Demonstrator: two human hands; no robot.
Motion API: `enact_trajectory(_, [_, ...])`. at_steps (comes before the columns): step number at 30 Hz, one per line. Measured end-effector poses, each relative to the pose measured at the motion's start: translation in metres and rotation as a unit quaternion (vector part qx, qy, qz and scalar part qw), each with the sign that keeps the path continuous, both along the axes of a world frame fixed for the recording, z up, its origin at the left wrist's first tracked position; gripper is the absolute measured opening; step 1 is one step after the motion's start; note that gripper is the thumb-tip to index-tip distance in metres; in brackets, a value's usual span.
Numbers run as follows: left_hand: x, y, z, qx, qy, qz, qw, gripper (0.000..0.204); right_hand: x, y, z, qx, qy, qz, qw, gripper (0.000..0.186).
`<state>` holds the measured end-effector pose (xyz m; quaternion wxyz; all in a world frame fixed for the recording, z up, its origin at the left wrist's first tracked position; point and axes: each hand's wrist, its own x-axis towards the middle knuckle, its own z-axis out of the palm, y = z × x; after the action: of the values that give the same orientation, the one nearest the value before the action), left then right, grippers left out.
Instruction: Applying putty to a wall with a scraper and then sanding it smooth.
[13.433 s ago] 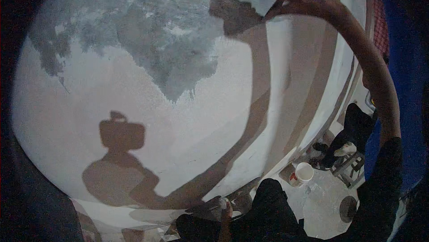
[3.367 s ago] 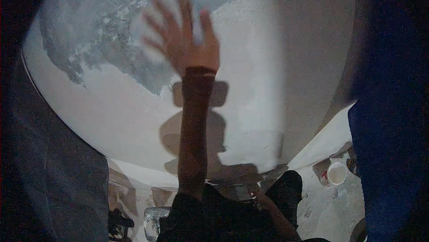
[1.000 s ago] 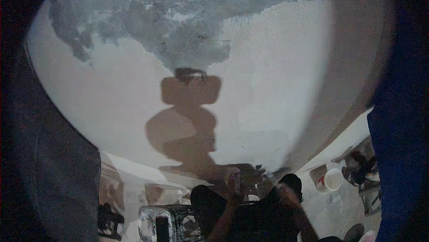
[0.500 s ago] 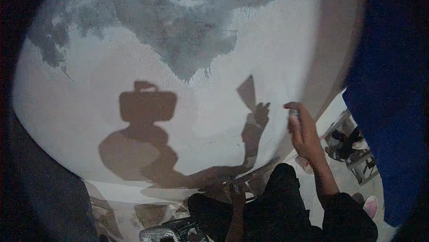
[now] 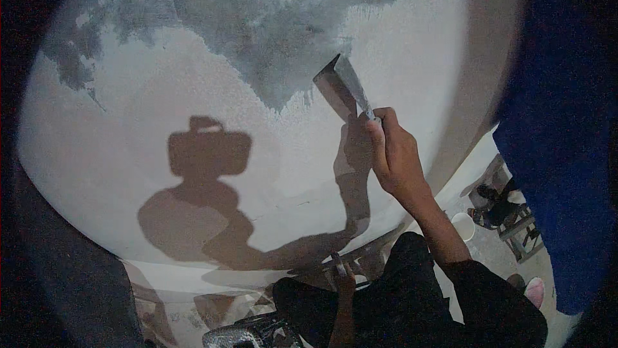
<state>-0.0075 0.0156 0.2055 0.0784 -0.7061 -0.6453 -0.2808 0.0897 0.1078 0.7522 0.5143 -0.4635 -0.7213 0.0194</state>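
Note:
My right hand (image 5: 400,152) is closed around the handle of a putty knife (image 5: 353,84), its broad metal blade pointing up and left. The blade reaches the wall at the edge of a grey-coated patch (image 5: 257,33); its shadow meets it there. White wall (image 5: 290,161) shows below and to the right of the patch. Low down between my knees, my left hand (image 5: 344,278) is closed on a small, light-coloured thing whose kind I cannot make out in the dimness.
At the bottom stands a black, whitish-smeared container (image 5: 238,336). On the floor at right are a white bucket (image 5: 463,226) and a wooden stand (image 5: 520,235) with dark items. Dark blue cloth (image 5: 560,142) hangs at far right. Shadows of my head and arm fall across the wall.
My right hand has moved up and left, bringing the putty knife's blade to the grey patch's edge. The white bucket has come into fuller sight. My left hand has hardly shifted.

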Motion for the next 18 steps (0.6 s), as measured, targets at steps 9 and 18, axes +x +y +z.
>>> enact_trajectory(9, [-0.028, 0.005, -0.095, -0.057, -0.147, 0.065, 0.985, 0.055, -0.026, -0.003, 0.013, 0.042, -0.046, 0.015, 0.998, 0.027])
enact_trajectory(18, [-0.038, 0.005, -0.081, -0.076, -0.127, 0.074, 0.986, 0.053, -0.016, 0.011, 0.024, 0.079, -0.016, 0.010, 0.997, 0.031])
